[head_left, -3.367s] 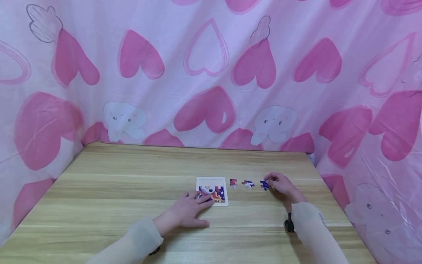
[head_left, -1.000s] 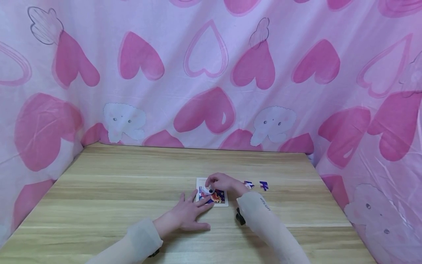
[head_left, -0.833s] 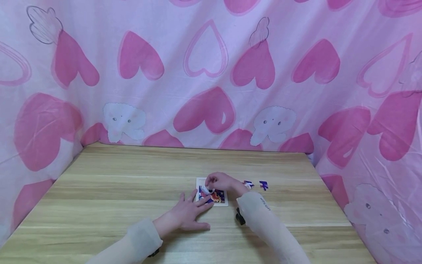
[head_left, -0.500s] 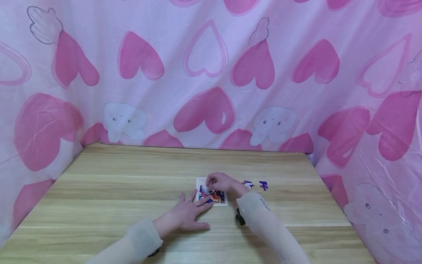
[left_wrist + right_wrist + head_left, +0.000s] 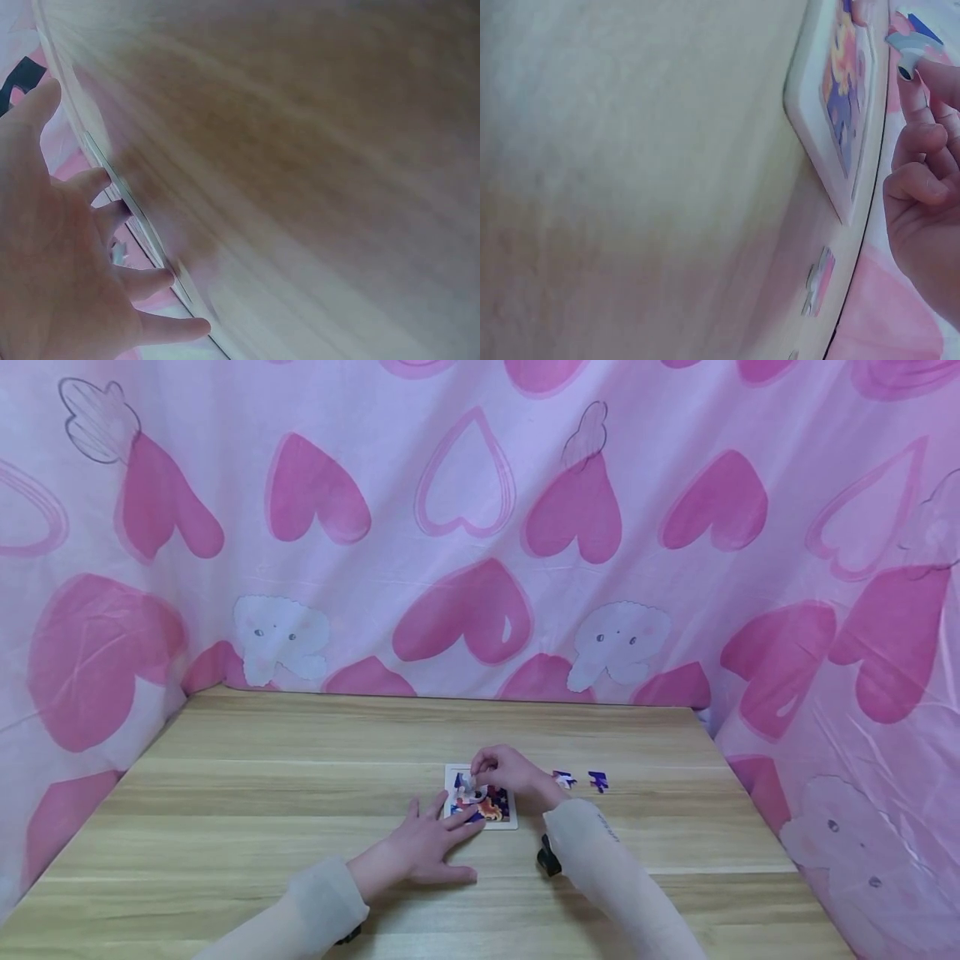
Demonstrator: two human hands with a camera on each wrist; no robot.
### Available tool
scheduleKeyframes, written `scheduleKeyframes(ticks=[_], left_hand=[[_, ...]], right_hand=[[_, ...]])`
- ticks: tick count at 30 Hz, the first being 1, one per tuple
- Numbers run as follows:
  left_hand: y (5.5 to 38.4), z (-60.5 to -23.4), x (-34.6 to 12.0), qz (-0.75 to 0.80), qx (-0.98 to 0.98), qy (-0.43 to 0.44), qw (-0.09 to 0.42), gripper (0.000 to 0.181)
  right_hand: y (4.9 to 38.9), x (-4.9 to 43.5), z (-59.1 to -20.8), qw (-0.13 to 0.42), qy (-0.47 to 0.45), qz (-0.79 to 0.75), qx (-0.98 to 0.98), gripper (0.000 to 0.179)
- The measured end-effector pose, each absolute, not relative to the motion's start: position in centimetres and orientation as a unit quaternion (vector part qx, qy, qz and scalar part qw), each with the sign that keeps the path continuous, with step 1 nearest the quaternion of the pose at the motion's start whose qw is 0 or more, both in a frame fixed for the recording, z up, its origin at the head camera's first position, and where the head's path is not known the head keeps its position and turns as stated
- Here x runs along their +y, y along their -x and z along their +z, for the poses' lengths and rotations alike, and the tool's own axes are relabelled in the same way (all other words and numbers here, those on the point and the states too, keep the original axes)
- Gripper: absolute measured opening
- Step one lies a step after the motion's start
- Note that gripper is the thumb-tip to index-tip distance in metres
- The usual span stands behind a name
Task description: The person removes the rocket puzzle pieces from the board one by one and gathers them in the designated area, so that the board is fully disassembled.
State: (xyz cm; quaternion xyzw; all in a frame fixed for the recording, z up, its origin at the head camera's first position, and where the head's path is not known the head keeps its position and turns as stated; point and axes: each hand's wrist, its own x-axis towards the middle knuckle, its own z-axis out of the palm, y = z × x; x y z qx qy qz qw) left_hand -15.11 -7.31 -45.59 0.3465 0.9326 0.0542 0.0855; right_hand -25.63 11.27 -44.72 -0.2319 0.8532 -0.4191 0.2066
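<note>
A white-framed jigsaw puzzle tray lies on the table, with colourful pieces in its lower part. My left hand is spread flat, its fingertips resting on the tray's near left side; in the left wrist view those fingers reach the tray's edge. Above the tray, my right hand pinches a white and blue jigsaw piece between thumb and finger, tilted and off the tray. Two loose jigsaw pieces lie to the right. A reddish piece near the tray shows only in the right wrist view.
The wooden table extends around the tray. A pink curtain with hearts hangs behind the table and along both sides. A dark wrist camera sits under the right sleeve.
My right hand has moved left from the loose pieces to the tray, pinched a white piece there and lifted it, tilting it. The left hand has stayed on the tray.
</note>
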Motion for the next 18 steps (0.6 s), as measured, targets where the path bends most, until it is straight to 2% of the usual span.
scheduleKeyframes(ticks=[8, 18], left_hand=[[15.1, -45.6, -7.3, 0.052, 0.932, -0.349, 0.082, 0.073], [14.9, -45.5, -7.4, 0.061, 0.931, -0.350, 0.083, 0.074]], right_hand=[[25.6, 13.5, -44.2, 0.189, 0.257, -0.418, 0.851, 0.006], [24.5, 17.3, -44.3, 0.217, 0.256, -0.435, 0.835, 0.006]])
